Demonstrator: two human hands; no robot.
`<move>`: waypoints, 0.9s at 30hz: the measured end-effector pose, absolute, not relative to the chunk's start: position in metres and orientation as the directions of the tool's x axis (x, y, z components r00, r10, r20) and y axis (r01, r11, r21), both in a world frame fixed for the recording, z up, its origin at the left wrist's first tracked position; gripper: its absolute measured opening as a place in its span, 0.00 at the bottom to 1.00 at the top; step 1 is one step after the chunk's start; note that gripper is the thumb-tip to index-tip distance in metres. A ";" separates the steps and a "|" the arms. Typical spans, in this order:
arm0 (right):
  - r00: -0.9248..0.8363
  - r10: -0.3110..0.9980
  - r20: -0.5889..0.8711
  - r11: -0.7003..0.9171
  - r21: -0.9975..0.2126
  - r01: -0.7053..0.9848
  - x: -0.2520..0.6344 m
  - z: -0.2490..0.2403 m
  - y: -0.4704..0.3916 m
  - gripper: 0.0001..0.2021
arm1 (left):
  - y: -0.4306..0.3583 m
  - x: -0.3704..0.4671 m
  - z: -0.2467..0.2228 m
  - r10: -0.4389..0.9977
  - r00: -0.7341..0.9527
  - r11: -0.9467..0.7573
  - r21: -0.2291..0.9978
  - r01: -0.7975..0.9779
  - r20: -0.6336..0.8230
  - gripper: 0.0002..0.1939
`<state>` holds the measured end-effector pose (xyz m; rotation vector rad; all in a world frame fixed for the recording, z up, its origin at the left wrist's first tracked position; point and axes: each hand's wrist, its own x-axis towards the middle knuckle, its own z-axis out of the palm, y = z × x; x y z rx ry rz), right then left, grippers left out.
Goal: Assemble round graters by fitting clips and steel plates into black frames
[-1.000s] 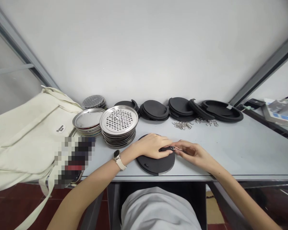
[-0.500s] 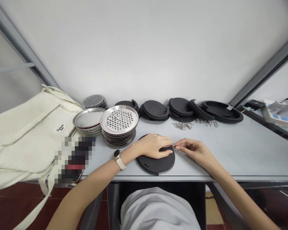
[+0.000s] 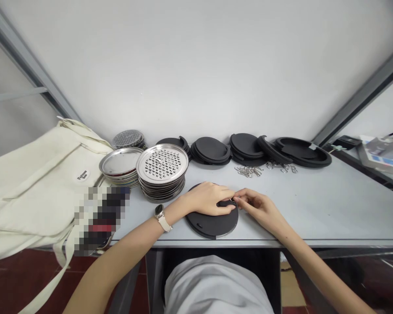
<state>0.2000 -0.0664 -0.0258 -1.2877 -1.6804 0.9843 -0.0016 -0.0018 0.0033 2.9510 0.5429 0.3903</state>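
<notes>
Flat on the table near its front edge lies a round black disc, with a small slot and a strip of bare metal along its lower right rim. My left hand rests across it, thumb and fingers closed around a black flap or fold by its right edge. My right hand meets it there, thumb and index finger pinched on a small metal clip, mostly hidden by the fingertips. Similar loose metal clips lie in a heap farther back.
Stacked metal grater discs and plain metal lids stand at the left. Black round covers line the wall, with a larger black ring-shaped piece at the right. A cream bag covers the table's left end.
My right hand has moved slightly left, bringing the small metal clip up against the disc's edge beside my left fingers. My left hand and the disc have hardly moved.
</notes>
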 end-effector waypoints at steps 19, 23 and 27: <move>-0.282 0.958 0.061 0.177 -0.896 0.408 0.203 -0.019 -0.066 0.13 | -0.001 -0.002 0.002 0.349 0.904 -0.931 0.199 0.305 0.246 0.10; -0.342 0.939 0.036 0.179 -0.901 0.396 0.205 -0.015 -0.068 0.14 | -0.001 -0.001 0.002 0.347 0.904 -0.933 0.186 0.307 0.250 0.09; -0.388 0.921 -0.026 0.143 -0.905 0.400 0.215 -0.014 -0.070 0.16 | -0.001 -0.002 0.002 0.352 0.906 -0.931 0.184 0.314 0.235 0.09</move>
